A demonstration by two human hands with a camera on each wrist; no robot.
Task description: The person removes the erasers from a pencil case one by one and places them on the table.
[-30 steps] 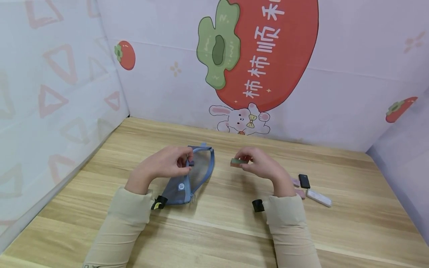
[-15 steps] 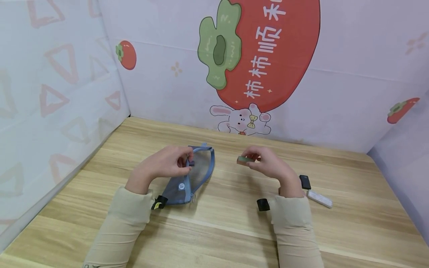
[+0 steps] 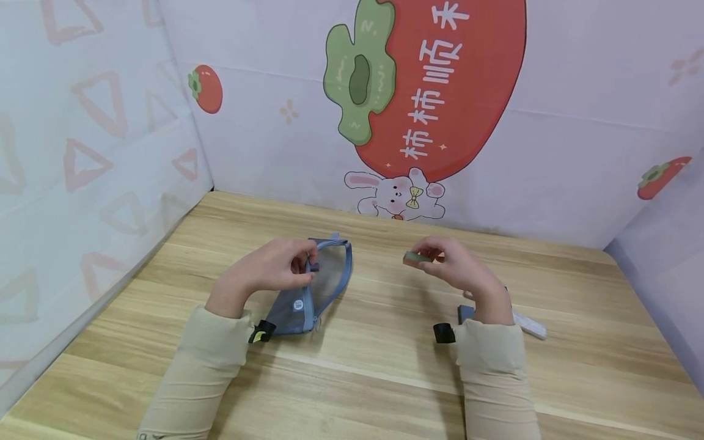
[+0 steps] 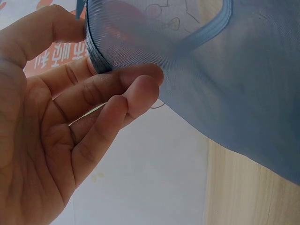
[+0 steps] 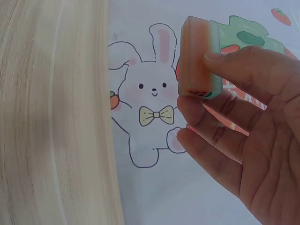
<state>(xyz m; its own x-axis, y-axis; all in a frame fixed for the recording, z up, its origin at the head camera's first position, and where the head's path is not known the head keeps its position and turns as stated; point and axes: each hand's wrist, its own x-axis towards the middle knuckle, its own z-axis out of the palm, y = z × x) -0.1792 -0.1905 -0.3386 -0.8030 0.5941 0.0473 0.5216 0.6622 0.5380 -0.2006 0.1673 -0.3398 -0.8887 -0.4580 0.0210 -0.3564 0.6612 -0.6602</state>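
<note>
In the head view, my left hand (image 3: 269,269) pinches the open edge of a blue mesh zip pouch (image 3: 332,278), whose mouth gapes to the right. The left wrist view shows the sheer mesh (image 4: 248,89) with its rim between thumb and fingers. To the right of the pouch, my right hand (image 3: 453,263) is raised over the table, thumb and fingers pinching a small block-shaped eraser (image 3: 414,259). Close up in the right wrist view, the eraser (image 5: 196,58) is orange on one side and green on the other, with dark specks at its lower end.
Around my right wrist lie a blue-grey block (image 3: 465,313), a pink piece (image 3: 468,294) and a white bar (image 3: 530,326), some partly hidden by the arm. A printed back wall (image 3: 264,153) rises behind the wooden table (image 3: 352,391).
My right hand has moved right with the eraser, away from the pouch. The blue-grey block has come into view beside the right wrist. The left hand and pouch stay put.
</note>
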